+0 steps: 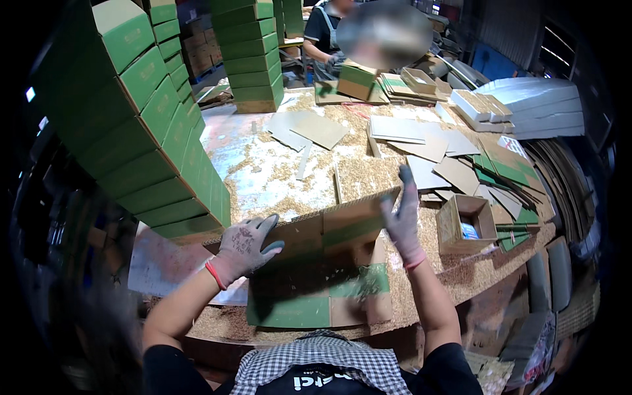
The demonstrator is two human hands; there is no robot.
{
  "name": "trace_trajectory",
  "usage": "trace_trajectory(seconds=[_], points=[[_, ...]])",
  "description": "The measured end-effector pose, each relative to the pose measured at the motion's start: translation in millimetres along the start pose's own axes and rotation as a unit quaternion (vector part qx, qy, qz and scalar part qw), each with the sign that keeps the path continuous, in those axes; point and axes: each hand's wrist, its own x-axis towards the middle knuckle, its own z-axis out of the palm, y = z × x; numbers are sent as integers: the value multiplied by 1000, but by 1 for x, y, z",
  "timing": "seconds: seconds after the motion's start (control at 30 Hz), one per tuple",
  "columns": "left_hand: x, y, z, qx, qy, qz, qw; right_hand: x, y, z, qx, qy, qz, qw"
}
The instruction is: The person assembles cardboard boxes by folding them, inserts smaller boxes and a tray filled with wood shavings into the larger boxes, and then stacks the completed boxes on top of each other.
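A folded-flat cardboard box (359,220), brown with a green part, stands tilted on its long edge in front of me. My left hand (242,249), in a pale work glove with grey fingertips, is at its left end, the thumb on the near face and the fingers along the top edge. At the right end my gloved right hand (403,220) has its fingers stretched upward, touching the board's edge. Beneath lies another flat green and brown cardboard piece (289,309) near the table's front edge, partly in shadow. Small pale flakes show over it.
Tall stacks of green boxes (161,125) rise at left. An open cardboard box (451,227) with something blue inside stands right. Grey sheets (398,130) and green cardboard pieces (507,161) lie on the shavings-strewn table (250,174). Across it, a person (322,39) stands by a box (355,80).
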Motion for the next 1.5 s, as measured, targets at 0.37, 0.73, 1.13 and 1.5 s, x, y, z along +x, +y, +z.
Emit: trace_trajectory(seconds=[0.37,0.73,1.13,1.5], points=[[37,-42,7,-179,-99,-57,977,-20,-36,-54,282,-225,-180,915],[33,134,140,-55,-186,388,901,66,-16,-17,-218,3,-164,962],[33,42,87,37,37,178,983,-97,-15,-33,193,-178,351,899],[-13,-44,120,-748,39,-11,662,-29,-153,-11,50,-594,101,797]])
